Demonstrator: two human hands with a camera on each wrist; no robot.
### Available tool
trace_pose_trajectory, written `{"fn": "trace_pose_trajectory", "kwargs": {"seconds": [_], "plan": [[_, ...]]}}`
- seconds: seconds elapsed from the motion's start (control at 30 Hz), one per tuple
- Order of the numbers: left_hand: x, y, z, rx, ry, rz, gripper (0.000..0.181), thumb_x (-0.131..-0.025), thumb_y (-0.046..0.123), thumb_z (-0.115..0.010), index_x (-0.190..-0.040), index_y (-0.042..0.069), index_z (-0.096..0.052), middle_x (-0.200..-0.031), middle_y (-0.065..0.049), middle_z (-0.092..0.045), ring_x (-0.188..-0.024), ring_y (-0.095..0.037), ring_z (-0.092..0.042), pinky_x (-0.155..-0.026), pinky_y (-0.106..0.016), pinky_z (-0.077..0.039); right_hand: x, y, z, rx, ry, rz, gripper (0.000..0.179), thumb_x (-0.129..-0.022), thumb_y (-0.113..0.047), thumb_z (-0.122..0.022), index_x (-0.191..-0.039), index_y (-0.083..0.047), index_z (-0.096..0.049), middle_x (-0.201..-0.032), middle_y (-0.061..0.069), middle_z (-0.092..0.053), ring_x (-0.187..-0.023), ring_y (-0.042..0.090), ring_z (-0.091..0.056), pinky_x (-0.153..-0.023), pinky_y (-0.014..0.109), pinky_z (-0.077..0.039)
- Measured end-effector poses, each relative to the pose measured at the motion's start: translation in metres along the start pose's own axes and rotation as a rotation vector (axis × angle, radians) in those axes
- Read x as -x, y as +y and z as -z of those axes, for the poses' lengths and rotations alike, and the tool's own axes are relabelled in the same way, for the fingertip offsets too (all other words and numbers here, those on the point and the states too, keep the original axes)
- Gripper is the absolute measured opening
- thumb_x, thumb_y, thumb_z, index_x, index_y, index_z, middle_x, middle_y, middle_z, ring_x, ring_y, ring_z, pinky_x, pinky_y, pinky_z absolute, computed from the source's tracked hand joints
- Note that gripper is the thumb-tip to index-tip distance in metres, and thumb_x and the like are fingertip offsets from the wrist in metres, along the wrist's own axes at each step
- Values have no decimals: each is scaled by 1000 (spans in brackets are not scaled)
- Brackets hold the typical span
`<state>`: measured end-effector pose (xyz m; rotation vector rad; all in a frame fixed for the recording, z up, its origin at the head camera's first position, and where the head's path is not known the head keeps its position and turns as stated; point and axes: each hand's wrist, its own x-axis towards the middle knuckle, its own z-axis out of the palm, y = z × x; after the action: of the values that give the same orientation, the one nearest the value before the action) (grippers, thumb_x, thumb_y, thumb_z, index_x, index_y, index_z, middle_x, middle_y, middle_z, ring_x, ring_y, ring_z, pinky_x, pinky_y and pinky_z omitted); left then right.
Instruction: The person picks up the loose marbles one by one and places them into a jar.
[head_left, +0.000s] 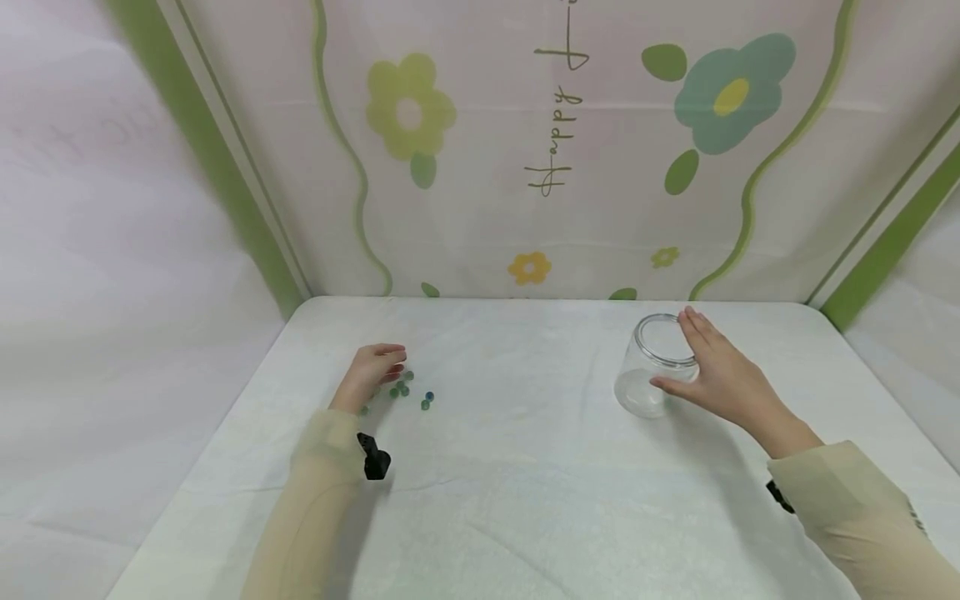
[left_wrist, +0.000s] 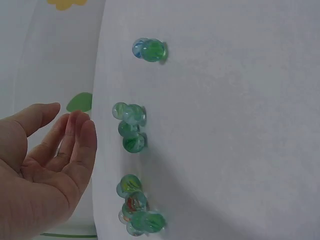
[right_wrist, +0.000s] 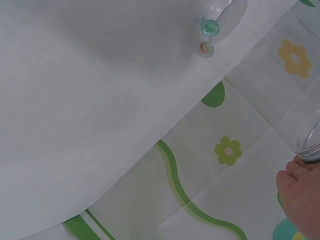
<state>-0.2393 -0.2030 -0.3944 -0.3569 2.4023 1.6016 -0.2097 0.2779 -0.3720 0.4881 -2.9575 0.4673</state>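
Note:
My left hand (left_wrist: pixel 50 165) is beside a loose group of small glass marbles (left_wrist: pixel 134 142) on the left of the table. Its fingers bend loosely, thumb apart, and nothing shows between them. Most marbles are green-tinted; one is blue (head_left: pixel 430 396). A clear glass jar (head_left: pixel 637 392) stands on the right, its open mouth up. From its right side my right hand (head_left: pixel 716 375) holds it, fingers at the rim and thumb across the near wall. In the right wrist view, two marbles (right_wrist: pixel 210 28) appear near the glass at the top; whether they lie inside the jar I cannot tell.
A white cloth covers the table (head_left: pixel 510 467). Behind it hangs a pale curtain (head_left: pixel 480 167) printed with flowers and green lines. White cloth panels with green bands rise at both sides. Small black devices (head_left: pixel 373 458) sit at both wrists.

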Motion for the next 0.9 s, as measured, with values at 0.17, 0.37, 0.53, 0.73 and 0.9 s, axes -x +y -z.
{"fn": "trace_pose_trajectory", "kwargs": {"seconds": [0.17, 0.37, 0.53, 0.73, 0.9], "plan": [[-5, -11, 3, -66, 32, 21, 42, -101, 17, -46, -135, -7, -47, -136, -26, -51, -111, -28, -58, -93, -27, -53, 0, 1, 0, 0, -2, -3, 107, -81, -52, -70, -148, 10, -15, -157, 28, -14, -143, 45, -18, -107, 67, -29], [-8, -16, 1, -117, 42, 1, 40, -101, 17, -45, -133, -8, -49, -132, -26, -54, -103, -23, -59, -84, -23, -52, 0, 0, -2, -1, 12, 6, 107, -81, -51, -71, -148, 10, -15, -156, 28, -15, -143, 45, -19, -106, 67, -30], [-11, -20, -2, -159, 56, 4, 39, -102, 17, -43, -132, -7, -51, -131, -25, -56, -106, -25, -58, -85, -25, -51, 0, 0, -2, 3, 16, 14, 106, -81, -50, -71, -148, 10, -15, -156, 28, -15, -142, 45, -21, -105, 68, -30], [-17, -21, -7, -179, 65, 20, 38, -101, 15, -42, -130, -6, -52, -129, -24, -58, -102, -22, -59, -81, -23, -50, 0, 0, -2, 10, 19, 12, 106, -81, -51, -71, -148, 10, -15, -156, 28, -16, -142, 45, -21, -105, 67, -30], [-18, -20, -10, -233, 67, 0, 37, -100, 15, -45, -129, -6, -55, -120, -23, -62, -90, -16, -59, -71, -18, -45, 0, 0, -1, 5, 8, 6, 107, -81, -51, -70, -148, 10, -15, -156, 28, -15, -143, 45, -20, -106, 67, -30]]}}
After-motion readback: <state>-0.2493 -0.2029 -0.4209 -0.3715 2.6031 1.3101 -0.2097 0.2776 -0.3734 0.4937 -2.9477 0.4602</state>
